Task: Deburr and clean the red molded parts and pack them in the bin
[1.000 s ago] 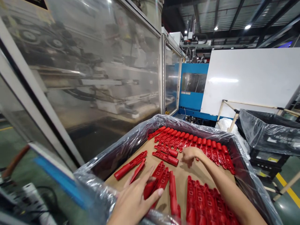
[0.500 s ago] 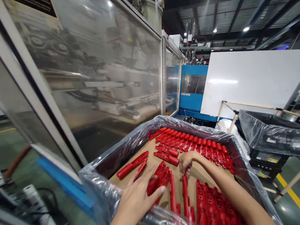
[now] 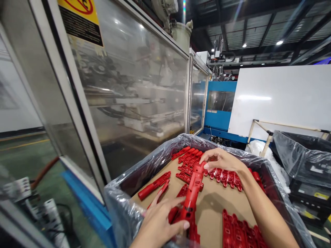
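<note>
A plastic-lined crate point(image 3: 124, 203) holds long red plastic parts on a cardboard sheet point(image 3: 214, 199). My right hand point(image 3: 222, 160) is closed on the far end of one red part point(image 3: 192, 191), which is lifted and tilted above the sheet. My left hand point(image 3: 161, 224) curls around its near end, fingers over the red pieces beneath. A row of red parts point(image 3: 222, 174) lines the far side. More red parts point(image 3: 240, 232) lie at the near right. Two loose red parts point(image 3: 153, 186) lie at the left.
A glass-walled machine enclosure point(image 3: 134, 93) runs along the left. A white board point(image 3: 281, 98) and a blue machine point(image 3: 219, 103) stand behind the crate. A second plastic-lined dark bin point(image 3: 305, 155) stands at the right. Cables point(image 3: 41, 206) lie on the green floor at lower left.
My right hand has picked up a red part from the sheet and raised its far end toward the back row. My left hand closed on the near end. The view shifted left.
</note>
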`<state>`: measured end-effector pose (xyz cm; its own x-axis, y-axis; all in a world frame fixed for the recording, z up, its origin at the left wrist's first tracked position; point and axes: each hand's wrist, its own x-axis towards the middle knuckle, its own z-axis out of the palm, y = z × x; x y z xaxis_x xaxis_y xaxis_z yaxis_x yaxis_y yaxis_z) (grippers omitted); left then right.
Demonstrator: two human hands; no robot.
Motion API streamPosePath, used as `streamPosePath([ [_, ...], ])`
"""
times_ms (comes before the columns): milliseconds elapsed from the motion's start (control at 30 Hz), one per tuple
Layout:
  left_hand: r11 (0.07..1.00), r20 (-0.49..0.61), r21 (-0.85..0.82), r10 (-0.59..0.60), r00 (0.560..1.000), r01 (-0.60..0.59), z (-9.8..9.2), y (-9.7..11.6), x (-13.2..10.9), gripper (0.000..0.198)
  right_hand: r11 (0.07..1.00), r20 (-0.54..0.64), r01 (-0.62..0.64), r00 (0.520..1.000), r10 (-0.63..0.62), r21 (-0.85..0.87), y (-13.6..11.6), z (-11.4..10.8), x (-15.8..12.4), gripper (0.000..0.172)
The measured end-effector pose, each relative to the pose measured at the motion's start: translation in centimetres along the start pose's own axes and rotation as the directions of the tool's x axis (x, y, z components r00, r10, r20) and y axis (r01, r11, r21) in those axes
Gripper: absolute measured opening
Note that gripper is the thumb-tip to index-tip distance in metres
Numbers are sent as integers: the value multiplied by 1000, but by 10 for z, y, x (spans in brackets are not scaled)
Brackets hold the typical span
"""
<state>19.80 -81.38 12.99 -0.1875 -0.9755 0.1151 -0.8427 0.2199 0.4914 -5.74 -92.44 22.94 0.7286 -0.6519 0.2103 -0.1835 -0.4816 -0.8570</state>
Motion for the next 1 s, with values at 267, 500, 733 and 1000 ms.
streamPosePath([
  [267, 997, 31, -76, 18, 999, -16, -4, 1, -3, 33, 1000, -46, 28, 999, -28, -13, -15, 10, -2, 21],
  [500, 989, 91, -147, 20, 996, -6, -5, -6, -5, 42, 1000, -42, 8, 999, -8, 4, -4, 7, 2, 26],
  [733, 969, 160, -246, 78, 984, -37, -12, 0, -5, 43, 995, -16, -89, 996, 89, -45, 11, -6, 7, 31],
  [1000, 997, 103, 71, -49, 994, 41, -7, 18, -5, 43, 801, 192, -555, 780, 595, -227, 83, -2, 11, 13],
])
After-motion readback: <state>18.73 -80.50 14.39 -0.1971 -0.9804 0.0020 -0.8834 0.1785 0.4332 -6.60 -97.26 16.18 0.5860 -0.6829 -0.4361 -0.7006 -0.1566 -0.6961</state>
